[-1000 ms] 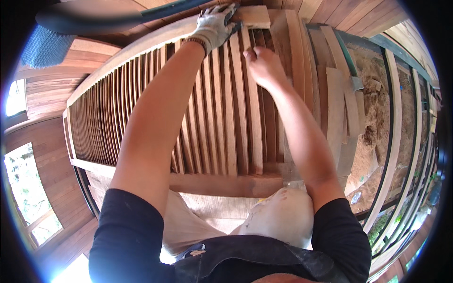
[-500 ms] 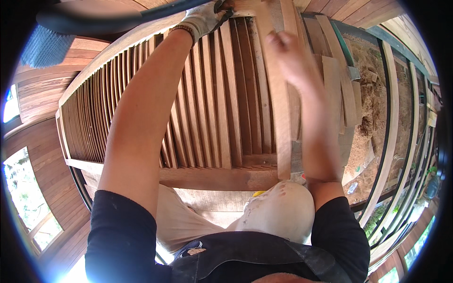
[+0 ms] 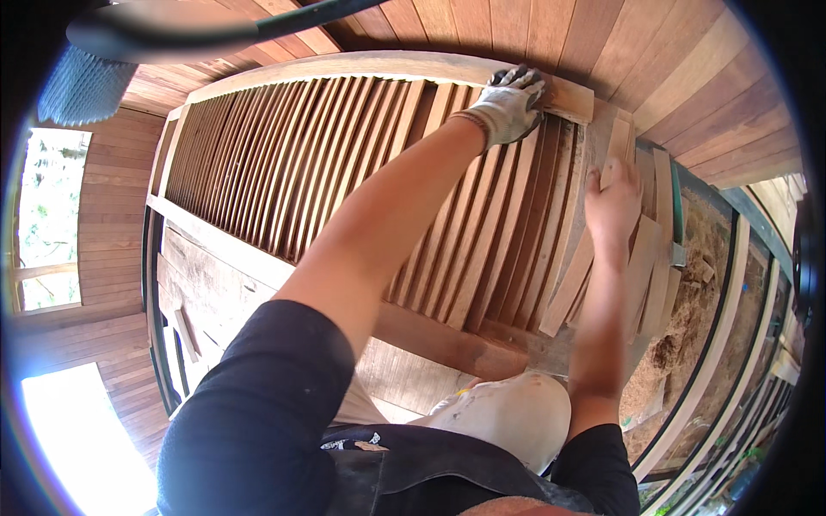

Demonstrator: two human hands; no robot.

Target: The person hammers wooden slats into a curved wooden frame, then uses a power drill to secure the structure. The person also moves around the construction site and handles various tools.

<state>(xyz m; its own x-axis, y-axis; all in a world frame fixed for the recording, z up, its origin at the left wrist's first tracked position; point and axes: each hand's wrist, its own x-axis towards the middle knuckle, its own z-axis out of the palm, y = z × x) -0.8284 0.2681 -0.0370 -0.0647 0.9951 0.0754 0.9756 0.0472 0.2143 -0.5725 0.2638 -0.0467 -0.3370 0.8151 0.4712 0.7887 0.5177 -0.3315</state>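
Observation:
A wooden louvred panel (image 3: 430, 322), its frame filled with several rows of thin slats, lies in front of me. My left hand (image 3: 509, 107), in a whitish glove with dark fingertips, bends its fingers over the far rail (image 3: 370, 62) near the right corner. Bare, my right hand (image 3: 614, 202) is closed around a loose wooden slat (image 3: 568, 288), which slants across the panel's right end. Its grip is partly hidden and slightly blurred.
More loose slats (image 3: 662, 202) lie to the right of the panel. Beyond them, sawdust (image 3: 693, 292) covers the ground beside long dark-edged rails. A blue textured object (image 3: 82, 86) hangs at the upper left. My knee (image 3: 503, 417) is close to the near rail.
The view has turned and shifted, showing more of the panel's left side. My right hand and the slat have swung, and the slat now slants. My left hand stays at the far rail.

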